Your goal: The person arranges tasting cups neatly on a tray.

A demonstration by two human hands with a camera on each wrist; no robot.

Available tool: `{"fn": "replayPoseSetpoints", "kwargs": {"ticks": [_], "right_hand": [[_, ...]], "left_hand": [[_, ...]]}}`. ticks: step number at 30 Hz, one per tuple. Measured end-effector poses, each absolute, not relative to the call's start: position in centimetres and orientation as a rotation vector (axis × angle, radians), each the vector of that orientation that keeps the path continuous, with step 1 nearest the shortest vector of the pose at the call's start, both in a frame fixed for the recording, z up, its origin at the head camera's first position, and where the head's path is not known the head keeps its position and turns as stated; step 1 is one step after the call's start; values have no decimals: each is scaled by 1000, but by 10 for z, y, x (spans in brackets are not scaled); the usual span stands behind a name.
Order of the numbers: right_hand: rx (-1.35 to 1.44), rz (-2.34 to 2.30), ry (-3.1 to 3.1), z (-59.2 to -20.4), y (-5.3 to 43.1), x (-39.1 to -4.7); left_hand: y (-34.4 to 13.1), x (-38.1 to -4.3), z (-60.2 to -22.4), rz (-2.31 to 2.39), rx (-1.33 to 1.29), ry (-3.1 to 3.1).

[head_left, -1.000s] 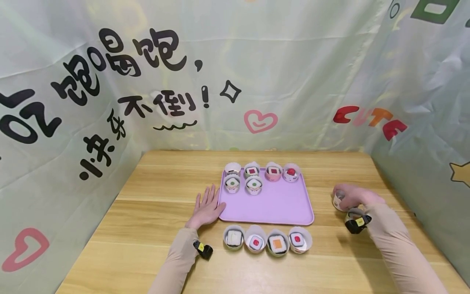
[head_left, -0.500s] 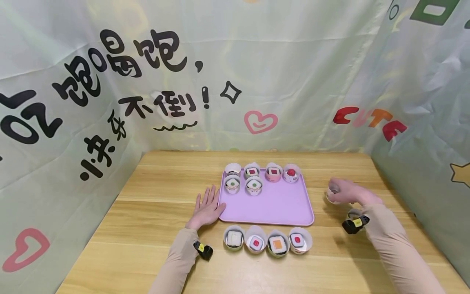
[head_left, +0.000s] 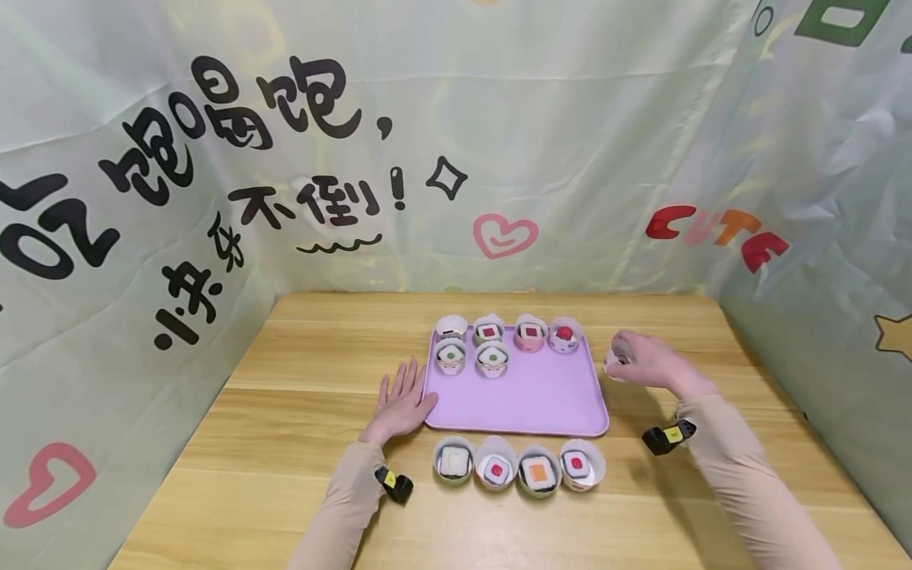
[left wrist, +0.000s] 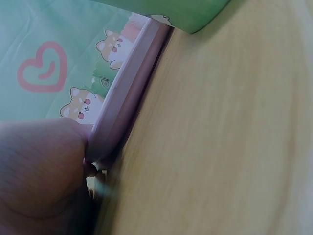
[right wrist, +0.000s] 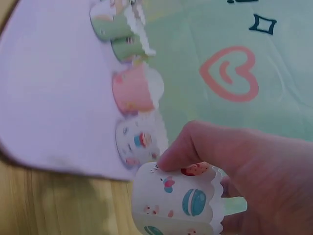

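pinching a printed white cup, thumb on its wall, the right hand holds it just beside the purple tray's right edge. loading the tray seems the step in hand; next probably calls for clearing the rim, then a gentle release. the left hand, fingers spread, grips nothing at the tray's left edge.

The worktop is showing smooth wood grain with a soft sheen. The purple tray is looking like smooth, matt plastic. The macaron-print cup is appearing as smooth printed paper, and the pink cup is showing the same papery wall. The backdrop is hanging as creased, faintly satiny cloth; the right sleeve is appearing as matt cloth.
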State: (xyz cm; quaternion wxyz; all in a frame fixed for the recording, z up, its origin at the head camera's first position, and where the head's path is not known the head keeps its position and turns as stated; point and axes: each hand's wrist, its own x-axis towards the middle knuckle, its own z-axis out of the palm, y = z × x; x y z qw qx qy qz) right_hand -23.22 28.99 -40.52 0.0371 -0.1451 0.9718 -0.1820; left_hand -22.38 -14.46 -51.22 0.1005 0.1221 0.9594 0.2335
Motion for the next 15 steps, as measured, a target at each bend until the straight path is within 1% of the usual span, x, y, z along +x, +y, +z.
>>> {"fn": "replayPoseSetpoints", "kwargs": {"ticks": [6, 15], "right_hand": [[-487, -588, 3006, -408, 266, -233], [-445, -651, 2956, -419, 222, -238]], "left_hand": [[-145, -222, -509, 730, 381, 2834], [-145, -222, -509, 697, 364, 2818]]}}
